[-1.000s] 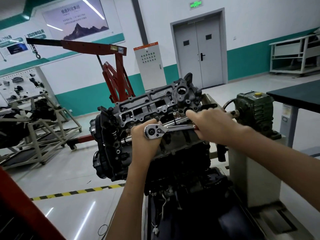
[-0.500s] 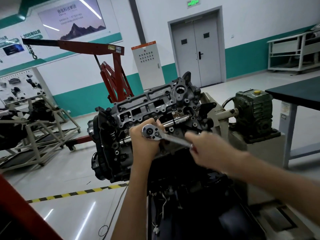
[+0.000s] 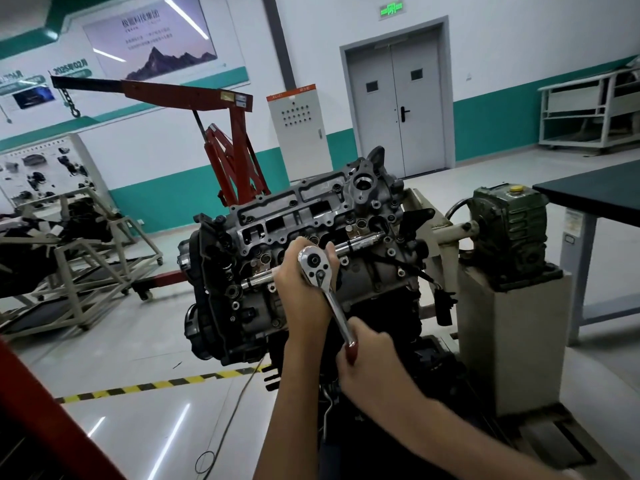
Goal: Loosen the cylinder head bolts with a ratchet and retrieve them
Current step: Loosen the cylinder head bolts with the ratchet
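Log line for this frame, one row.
step: ratchet on cylinder head | left hand: holds its head | right hand: grips handle

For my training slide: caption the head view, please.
Left hand steadies the ratchet on the cylinder head; right hand grips its handle.

The left hand (image 3: 299, 292) covers whatever lies under the round head of the chrome steel ratchet (image 3: 323, 280); the right hand (image 3: 370, 362) swallows most of its dark red grip. The wall poster (image 3: 152, 39) lettering is unreadable.
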